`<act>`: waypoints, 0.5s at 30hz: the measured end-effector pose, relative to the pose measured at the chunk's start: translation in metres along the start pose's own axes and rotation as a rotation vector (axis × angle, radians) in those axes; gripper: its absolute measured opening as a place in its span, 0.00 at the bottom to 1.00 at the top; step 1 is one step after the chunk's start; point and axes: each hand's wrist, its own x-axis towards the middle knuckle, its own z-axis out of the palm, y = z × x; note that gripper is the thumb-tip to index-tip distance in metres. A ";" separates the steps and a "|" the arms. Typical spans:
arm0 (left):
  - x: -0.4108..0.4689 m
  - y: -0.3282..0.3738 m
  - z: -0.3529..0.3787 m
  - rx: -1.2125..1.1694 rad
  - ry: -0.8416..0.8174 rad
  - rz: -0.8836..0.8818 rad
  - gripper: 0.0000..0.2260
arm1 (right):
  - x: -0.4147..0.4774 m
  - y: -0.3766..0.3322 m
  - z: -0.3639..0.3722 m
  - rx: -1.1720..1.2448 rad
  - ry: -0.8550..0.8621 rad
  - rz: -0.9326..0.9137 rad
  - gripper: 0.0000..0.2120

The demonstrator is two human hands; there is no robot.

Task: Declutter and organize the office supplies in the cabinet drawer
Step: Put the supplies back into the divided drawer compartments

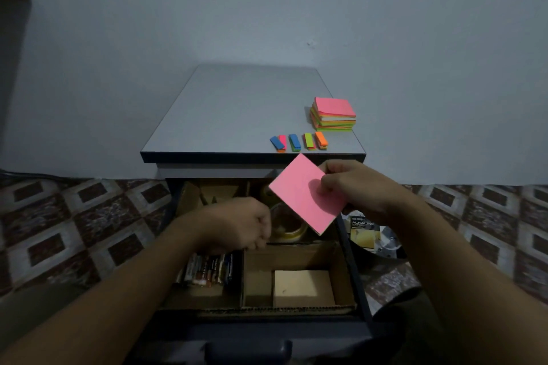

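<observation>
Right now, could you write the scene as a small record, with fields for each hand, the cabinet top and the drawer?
right hand: pinches a pink pad above the open drawer
left hand: fingers curled, low in the drawer; whether it holds anything cannot be seen
cabinet top: coloured note stack, row of small coloured flags
drawer contents: tape roll, batteries, pale yellow pad, in cardboard compartments

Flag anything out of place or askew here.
The battery pack lies outside the drawer, low to its right. On the cabinet top, the flags lie loose and unevenly fanned, and the note stack has offset layers. The pink pad is simply held in the right hand.
</observation>
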 end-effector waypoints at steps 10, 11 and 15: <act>0.008 -0.075 -0.006 0.019 0.393 0.006 0.04 | 0.000 0.015 0.019 -0.341 -0.294 -0.045 0.06; 0.010 -0.080 -0.003 0.014 0.404 0.008 0.04 | -0.001 0.015 0.021 -0.391 -0.324 -0.064 0.06; 0.018 -0.095 0.007 0.009 0.409 0.004 0.04 | -0.007 0.017 0.037 -0.690 -0.454 -0.159 0.04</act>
